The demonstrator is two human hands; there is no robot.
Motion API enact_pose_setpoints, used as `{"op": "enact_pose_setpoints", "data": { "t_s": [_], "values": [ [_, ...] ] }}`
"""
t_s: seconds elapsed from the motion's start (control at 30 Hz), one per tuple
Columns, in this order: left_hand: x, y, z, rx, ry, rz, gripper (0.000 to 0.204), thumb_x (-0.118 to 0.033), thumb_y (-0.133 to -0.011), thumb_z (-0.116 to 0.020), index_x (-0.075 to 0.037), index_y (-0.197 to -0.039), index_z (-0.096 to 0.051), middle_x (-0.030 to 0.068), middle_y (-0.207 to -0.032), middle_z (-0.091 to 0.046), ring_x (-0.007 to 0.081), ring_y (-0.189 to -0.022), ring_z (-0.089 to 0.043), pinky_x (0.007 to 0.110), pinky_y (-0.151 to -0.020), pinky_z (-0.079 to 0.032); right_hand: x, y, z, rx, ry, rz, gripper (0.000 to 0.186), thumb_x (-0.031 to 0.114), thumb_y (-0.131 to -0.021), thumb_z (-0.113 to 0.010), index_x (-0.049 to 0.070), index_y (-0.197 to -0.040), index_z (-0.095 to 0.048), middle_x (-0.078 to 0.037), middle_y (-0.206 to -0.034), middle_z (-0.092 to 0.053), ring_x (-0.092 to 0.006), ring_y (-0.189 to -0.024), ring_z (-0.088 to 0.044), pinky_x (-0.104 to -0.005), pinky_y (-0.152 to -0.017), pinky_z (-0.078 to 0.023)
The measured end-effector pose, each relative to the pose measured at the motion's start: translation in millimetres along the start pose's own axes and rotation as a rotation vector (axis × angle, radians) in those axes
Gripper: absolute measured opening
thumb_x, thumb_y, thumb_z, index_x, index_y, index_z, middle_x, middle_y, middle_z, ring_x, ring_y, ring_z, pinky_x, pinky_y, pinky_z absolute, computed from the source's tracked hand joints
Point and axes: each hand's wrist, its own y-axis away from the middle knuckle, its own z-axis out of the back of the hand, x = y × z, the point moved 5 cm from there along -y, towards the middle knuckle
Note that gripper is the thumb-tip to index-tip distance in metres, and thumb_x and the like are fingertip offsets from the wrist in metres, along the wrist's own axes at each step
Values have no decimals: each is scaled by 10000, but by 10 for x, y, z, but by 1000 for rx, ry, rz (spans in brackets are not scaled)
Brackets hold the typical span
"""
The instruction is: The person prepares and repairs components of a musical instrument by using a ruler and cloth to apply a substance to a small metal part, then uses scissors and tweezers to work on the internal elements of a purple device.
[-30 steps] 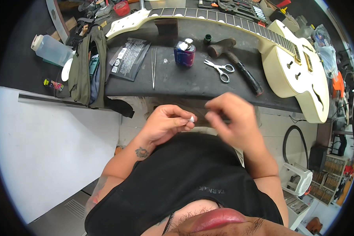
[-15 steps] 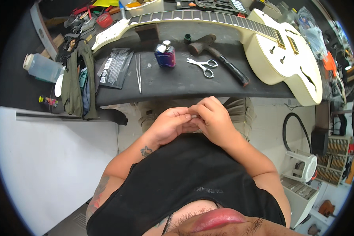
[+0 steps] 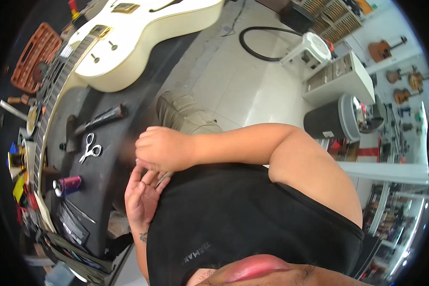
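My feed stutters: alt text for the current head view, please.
The right hand partly overlaps the left hand beside a black shirt; whether they hold anything is unclear. At picture left, a bench bears a cream guitar, hammer, scissors and purple bottle.

Dark grey capital lettering (image 3: 195, 253) runs in one short slanting line across the chest of the black top (image 3: 252, 205), nearer the wearer's chin than either the left hand (image 3: 143, 200) or the right hand (image 3: 164, 148). A small pale label (image 3: 328, 134) marks the grey bin (image 3: 319, 119), well to the right of the right hand; its print is too small to read. On the worktop (image 3: 112, 171), left of the left hand, any print on the dark pouch (image 3: 74, 226) is illegible.
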Motion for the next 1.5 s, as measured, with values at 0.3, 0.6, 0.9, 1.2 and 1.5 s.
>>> {"op": "enact_pose_setpoints", "data": {
  "t_s": [0.3, 0.6, 0.9, 1.2, 1.5],
  "values": [
    [321, -701, 683, -35, -32, 194, 412, -218, -1108, -669, -26, -1469, -620, 205, -1456, -717, 298, -1270, -715, 456, -1098, -586, -629, 1063, 1952, -405, -239, -918, 132, 73, -972, -869, 11, -1088, -876, -75, -1023, -864, -153, -969, -798, -338, -888, -634],
    [696, -1115, 1441, -237, -78, 298, 327, -211, -1104, -654, -72, -1401, -650, 117, -1344, -734, 244, -1162, -691, 409, -1026, -582, 424, 2833, 4860, -655, 1331, -969, 261, 301, -1127, -689, 119, -1157, -875, -88, -981, -847, -189, -922, -785, -358, -881, -605],
    [598, -1126, 1269, -268, -141, 296, 315, -204, -1105, -657, -77, -1393, -654, 103, -1339, -723, 225, -1137, -676, 401, -1011, -567, 985, 6388, 5160, -842, 1456, -2082, 1157, 422, -894, -933, -33, -1720, -263, -363, -1706, -418, -504, -1447, -614, -564, -1166, -553],
    [718, -784, 1597, -519, -520, 203, 166, -155, -1128, -698, -62, -1265, -694, -41, -735, -520, 72, -588, -430, 301, -504, -341, -1484, 5617, -468, -30, 314, -1838, 426, 427, -983, -718, 61, -1162, -843, -227, -1262, -801, -366, -1207, -751, -482, -1046, -588],
    [-230, -248, -238, -7, -1323, -207, 454, 32, -953, -672, 20, -1408, -678, 192, -1274, -743, 329, -1166, -756, 434, -1037, -598, -3014, 4638, 914, 86, 349, -1407, 247, 218, -962, -732, 5, -1039, -830, -152, -940, -813, -263, -841, -784, -430, -748, -602]
  ]
}}
